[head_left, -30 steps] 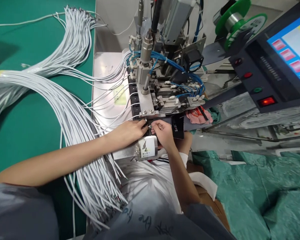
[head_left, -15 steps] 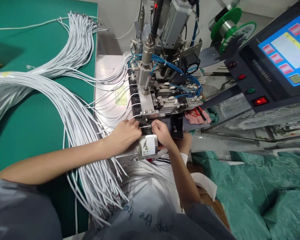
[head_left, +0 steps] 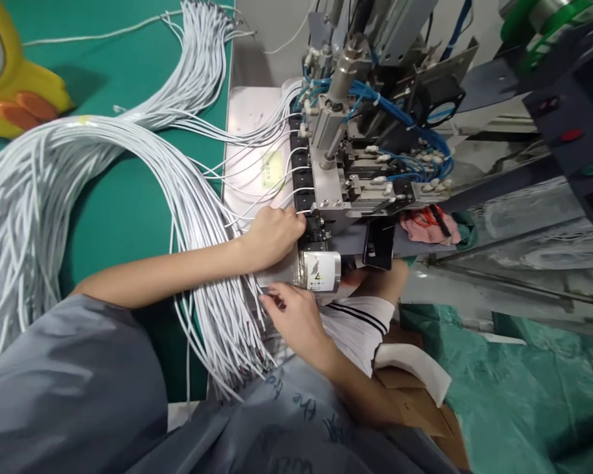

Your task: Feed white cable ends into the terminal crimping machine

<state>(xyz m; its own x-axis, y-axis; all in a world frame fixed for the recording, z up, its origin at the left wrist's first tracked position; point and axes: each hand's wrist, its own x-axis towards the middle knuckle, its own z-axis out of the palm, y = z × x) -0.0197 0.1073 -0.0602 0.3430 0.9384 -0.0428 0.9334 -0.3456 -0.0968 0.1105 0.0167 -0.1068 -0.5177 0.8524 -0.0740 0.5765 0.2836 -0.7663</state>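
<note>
My left hand (head_left: 275, 236) is closed at the front end of the machine's black fixture row (head_left: 301, 178); what its fingers hold, if anything, is hidden. Several white cables run from the left into that row. My right hand (head_left: 296, 320) is lower down, its thumb and fingers apart, beside the loose ends of a big bundle of white cables (head_left: 197, 237). Between and right of the hands sits a metal cylinder with a white label (head_left: 322, 272). The machine (head_left: 333, 145) with blue air tubes stands above.
A yellow toy-like object (head_left: 24, 79) and a second cable bundle (head_left: 197, 66) lie on the green mat (head_left: 123, 204). Right of the machine are a phone (head_left: 379, 243), a pink cloth (head_left: 425, 227) and a control box (head_left: 573, 131). Green sheeting (head_left: 534, 388) lies lower right.
My right hand has left the fixture and moved down and left to the cable ends, its fingers opening. My left hand stays near the fixture. The camera view has shifted left.
</note>
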